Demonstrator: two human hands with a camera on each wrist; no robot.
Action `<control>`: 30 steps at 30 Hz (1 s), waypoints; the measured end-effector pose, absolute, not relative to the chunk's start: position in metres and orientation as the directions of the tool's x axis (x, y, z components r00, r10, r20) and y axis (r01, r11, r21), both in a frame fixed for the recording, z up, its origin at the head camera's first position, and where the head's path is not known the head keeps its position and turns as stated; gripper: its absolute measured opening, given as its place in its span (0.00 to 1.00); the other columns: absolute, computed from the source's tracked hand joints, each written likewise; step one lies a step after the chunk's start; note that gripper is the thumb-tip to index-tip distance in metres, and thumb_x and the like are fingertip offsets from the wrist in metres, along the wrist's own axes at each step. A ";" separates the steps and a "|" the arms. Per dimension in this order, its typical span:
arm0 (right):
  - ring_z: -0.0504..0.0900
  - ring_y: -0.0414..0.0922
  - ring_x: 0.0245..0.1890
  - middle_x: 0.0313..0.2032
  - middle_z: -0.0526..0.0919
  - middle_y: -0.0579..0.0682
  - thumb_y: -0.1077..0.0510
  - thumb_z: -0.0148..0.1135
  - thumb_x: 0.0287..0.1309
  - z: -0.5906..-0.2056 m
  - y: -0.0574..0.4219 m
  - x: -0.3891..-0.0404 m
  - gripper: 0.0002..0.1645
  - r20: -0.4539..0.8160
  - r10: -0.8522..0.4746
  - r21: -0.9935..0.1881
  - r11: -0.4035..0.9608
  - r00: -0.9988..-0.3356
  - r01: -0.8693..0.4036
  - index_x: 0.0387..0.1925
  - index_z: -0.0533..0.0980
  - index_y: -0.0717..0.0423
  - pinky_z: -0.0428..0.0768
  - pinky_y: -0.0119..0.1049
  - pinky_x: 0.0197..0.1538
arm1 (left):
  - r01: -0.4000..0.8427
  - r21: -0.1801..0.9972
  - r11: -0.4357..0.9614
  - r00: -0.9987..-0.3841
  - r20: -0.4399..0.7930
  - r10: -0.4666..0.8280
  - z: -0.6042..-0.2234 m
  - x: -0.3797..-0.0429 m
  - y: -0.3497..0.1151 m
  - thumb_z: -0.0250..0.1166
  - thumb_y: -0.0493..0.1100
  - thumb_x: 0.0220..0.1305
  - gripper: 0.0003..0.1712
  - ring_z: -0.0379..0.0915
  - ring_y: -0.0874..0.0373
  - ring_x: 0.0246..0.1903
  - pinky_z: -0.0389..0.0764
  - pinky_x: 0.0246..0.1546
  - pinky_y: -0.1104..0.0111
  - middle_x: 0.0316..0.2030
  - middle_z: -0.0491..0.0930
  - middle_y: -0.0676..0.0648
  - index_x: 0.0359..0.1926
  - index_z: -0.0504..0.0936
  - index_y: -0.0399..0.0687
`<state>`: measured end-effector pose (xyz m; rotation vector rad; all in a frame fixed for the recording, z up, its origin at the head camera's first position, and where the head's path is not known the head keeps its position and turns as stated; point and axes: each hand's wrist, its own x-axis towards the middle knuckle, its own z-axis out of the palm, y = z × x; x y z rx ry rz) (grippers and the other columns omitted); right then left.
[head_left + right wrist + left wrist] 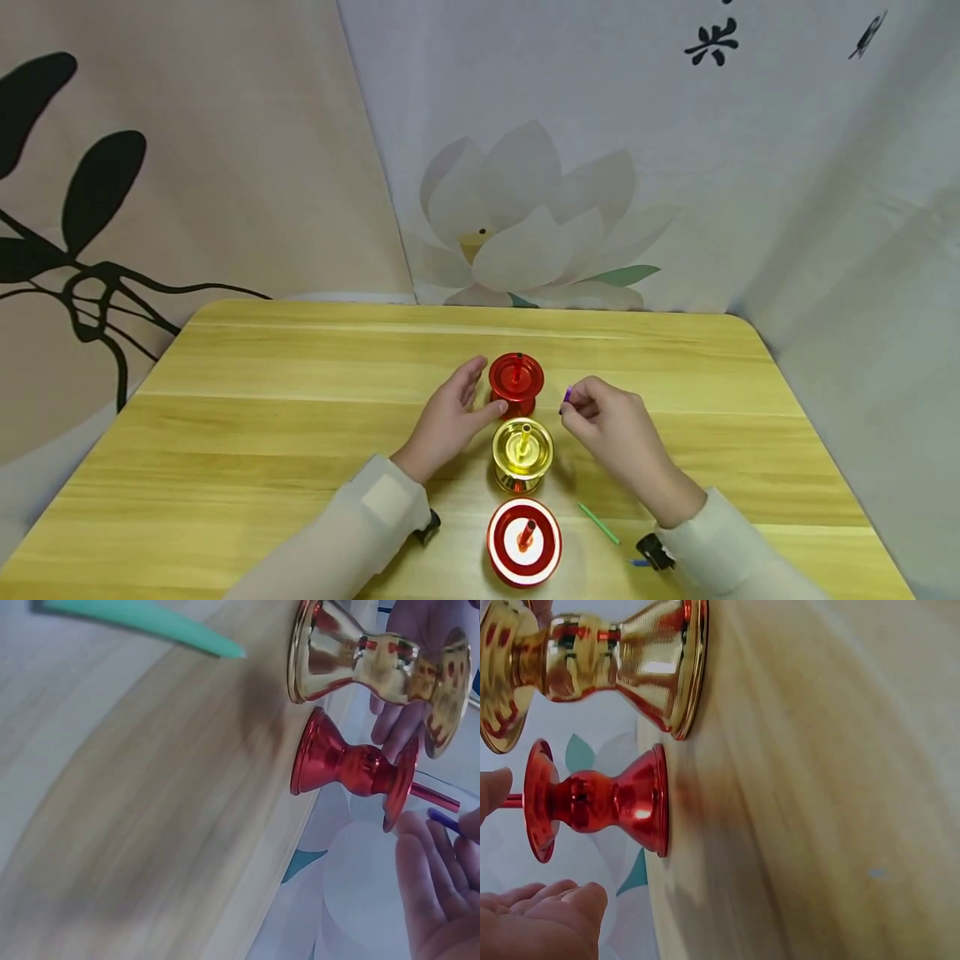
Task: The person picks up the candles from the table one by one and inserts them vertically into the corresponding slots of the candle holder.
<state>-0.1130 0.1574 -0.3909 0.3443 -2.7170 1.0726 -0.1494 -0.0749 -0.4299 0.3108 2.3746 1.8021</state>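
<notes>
Three metal candle holders stand upright in a row on the table: a red candle holder [517, 379] farthest away, a gold candle holder [522, 454] in the middle, a red one with a pale shining top [524, 542] nearest. Each has a thin tube rising from its dish. My left hand [452, 414] is spread at the left of the far red holder, fingers apart from thumb; whether it touches the holder I cannot tell. To the right of that holder, my right hand [617, 428] pinches a thin purple stick [445, 820] between thumb and fingers.
On the wooden table [285, 467] a thin green stick [598, 524] lies right of the near holder. A blue stick [639, 563] lies partly hidden by the right wrist's black strap [655, 552]. Printed cloth [540, 167] hangs behind the table.
</notes>
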 end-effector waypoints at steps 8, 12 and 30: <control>0.85 0.37 0.30 0.29 0.85 0.43 0.63 0.67 0.58 -0.393 0.151 -0.121 0.02 0.263 -0.142 -0.659 0.696 -0.954 -0.285 0.32 0.80 0.55 0.85 0.31 0.36 | 0.073 0.970 0.232 -0.965 0.010 0.264 -0.430 -0.161 -0.066 0.72 0.39 0.62 0.46 0.57 0.46 0.73 0.61 0.72 0.56 0.73 0.62 0.39 0.75 0.59 0.36; 0.85 0.37 0.30 0.29 0.85 0.44 0.64 0.67 0.57 -0.393 0.147 -0.123 0.02 0.286 -0.151 -0.644 0.700 -0.946 -0.307 0.32 0.80 0.56 0.85 0.31 0.35 | 0.065 0.976 0.207 -0.963 0.007 0.269 -0.430 -0.165 -0.061 0.74 0.38 0.60 0.47 0.60 0.47 0.72 0.62 0.71 0.56 0.72 0.64 0.38 0.75 0.58 0.35; 0.86 0.41 0.32 0.31 0.85 0.48 0.63 0.66 0.60 -0.385 0.133 -0.140 0.03 0.325 -0.131 -0.675 0.661 -0.936 -0.327 0.36 0.79 0.58 0.87 0.34 0.37 | 0.057 0.970 0.235 -0.943 -0.025 0.333 -0.429 -0.173 -0.056 0.73 0.37 0.62 0.47 0.73 0.48 0.62 0.78 0.59 0.62 0.68 0.69 0.38 0.76 0.57 0.34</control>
